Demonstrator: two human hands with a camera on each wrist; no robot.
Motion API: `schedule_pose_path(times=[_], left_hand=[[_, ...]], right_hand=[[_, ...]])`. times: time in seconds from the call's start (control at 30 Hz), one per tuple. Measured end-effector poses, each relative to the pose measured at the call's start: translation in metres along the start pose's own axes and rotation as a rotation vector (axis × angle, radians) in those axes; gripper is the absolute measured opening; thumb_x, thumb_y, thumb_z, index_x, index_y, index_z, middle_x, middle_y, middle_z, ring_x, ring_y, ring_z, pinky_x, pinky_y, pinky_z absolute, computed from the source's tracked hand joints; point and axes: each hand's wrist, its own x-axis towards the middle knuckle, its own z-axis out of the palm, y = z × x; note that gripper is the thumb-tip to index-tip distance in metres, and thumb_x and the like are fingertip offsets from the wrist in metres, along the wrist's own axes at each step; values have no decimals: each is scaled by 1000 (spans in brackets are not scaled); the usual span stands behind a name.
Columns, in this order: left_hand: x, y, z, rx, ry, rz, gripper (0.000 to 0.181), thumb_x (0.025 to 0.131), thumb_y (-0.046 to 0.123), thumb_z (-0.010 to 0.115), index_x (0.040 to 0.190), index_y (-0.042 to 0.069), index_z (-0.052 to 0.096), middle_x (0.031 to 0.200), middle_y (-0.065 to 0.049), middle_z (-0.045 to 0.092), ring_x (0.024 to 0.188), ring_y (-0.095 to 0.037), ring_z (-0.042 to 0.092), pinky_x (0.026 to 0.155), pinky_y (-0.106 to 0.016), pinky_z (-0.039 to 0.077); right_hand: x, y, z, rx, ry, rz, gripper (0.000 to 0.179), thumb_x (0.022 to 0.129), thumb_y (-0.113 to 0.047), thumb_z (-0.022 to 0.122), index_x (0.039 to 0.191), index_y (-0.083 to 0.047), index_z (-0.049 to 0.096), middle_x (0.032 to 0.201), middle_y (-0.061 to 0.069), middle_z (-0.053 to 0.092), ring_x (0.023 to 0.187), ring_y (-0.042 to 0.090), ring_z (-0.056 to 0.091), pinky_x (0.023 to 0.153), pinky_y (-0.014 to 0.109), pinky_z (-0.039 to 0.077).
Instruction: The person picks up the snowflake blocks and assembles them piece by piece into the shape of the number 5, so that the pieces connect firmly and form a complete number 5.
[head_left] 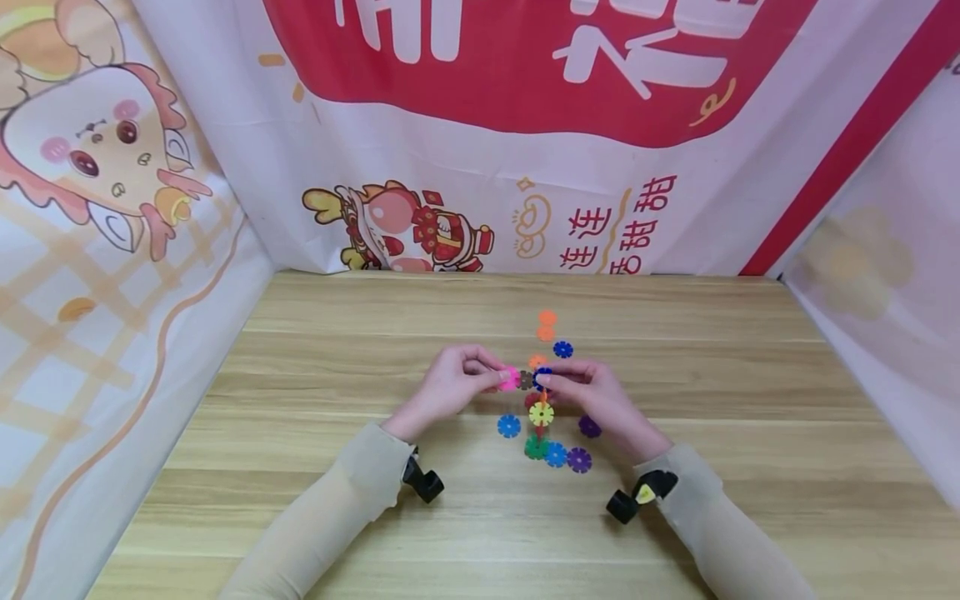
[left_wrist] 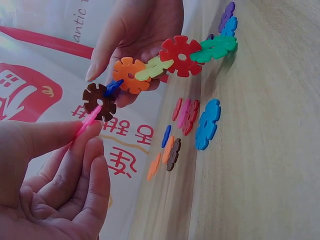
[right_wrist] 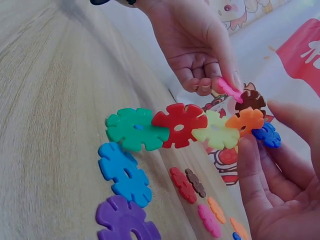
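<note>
My left hand [head_left: 457,379] pinches a pink snowflake disc [left_wrist: 89,123] between thumb and forefinger. Its edge meets a brown disc [left_wrist: 92,97] at the end of a chain of slotted plastic discs. From the brown one the chain runs through dark blue [right_wrist: 268,136], orange [right_wrist: 244,120], yellow [right_wrist: 215,131], red [right_wrist: 179,128], green [right_wrist: 135,131], light blue [right_wrist: 122,172] and purple [right_wrist: 117,215]. My right hand [head_left: 592,396] holds the chain by the dark blue disc, its fingers partly behind the orange one. The chain hangs down toward the wooden table [head_left: 337,517].
Loose discs lie around the hands: a light blue one [head_left: 508,426] to the left, a purple one [head_left: 590,426] under the right wrist. Farther back are a dark blue one [head_left: 563,349] and orange ones [head_left: 547,318]. A printed cloth [head_left: 450,150] hangs behind the table.
</note>
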Motion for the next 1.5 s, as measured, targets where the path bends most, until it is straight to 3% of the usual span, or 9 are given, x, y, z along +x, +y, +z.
schedule_pose_path(times=[0.27,0.57,0.87,1.03,1.27,1.43,1.5], left_hand=[[-1,2,0,24,7,13,8,93,15,77,98,9,74,87,-1,73,80,-18,69,72,-39,57],[-3,4,1,16,14,1,8,93,16,77,97,10,73,86,0,73,80,-19,69,74,-47,57],[-5,5,4,-27,7,29,9,92,11,77,98,7,72,87,-3,73,80,-21,69,79,-57,56],[-5,5,5,-14,11,28,9,91,10,77,98,8,72,88,-2,72,81,-21,69,79,-55,56],[-3,5,4,-33,3,11,11,94,12,75,103,9,71,91,-2,73,84,-20,69,83,-52,56],[-1,3,3,-38,-12,5,17,95,16,74,109,8,71,91,-2,75,86,-20,70,81,-39,56],[-1,3,3,-40,-15,-5,19,95,19,74,111,9,71,92,-2,75,87,-20,70,83,-41,56]], right_hand=[[2,-1,4,-100,-13,70,50,88,-54,76,122,-16,75,119,6,67,107,25,63,96,44,48],[3,0,5,-163,-28,89,53,92,-57,69,118,-11,77,113,8,68,106,26,59,96,49,39],[3,-2,5,-174,-21,106,56,89,-62,69,116,-14,78,115,7,62,108,26,47,90,43,32],[4,-3,5,-158,-14,115,54,89,-61,71,116,-14,77,115,8,59,107,27,44,86,41,32],[4,-2,4,-155,-1,102,55,89,-61,71,114,-12,77,122,8,61,118,28,48,100,53,34],[4,-2,3,-157,15,107,57,88,-63,70,112,-11,78,119,8,61,115,28,48,98,52,34],[4,-1,3,-154,16,106,57,89,-63,70,113,-11,78,119,8,62,116,28,48,99,52,34]])
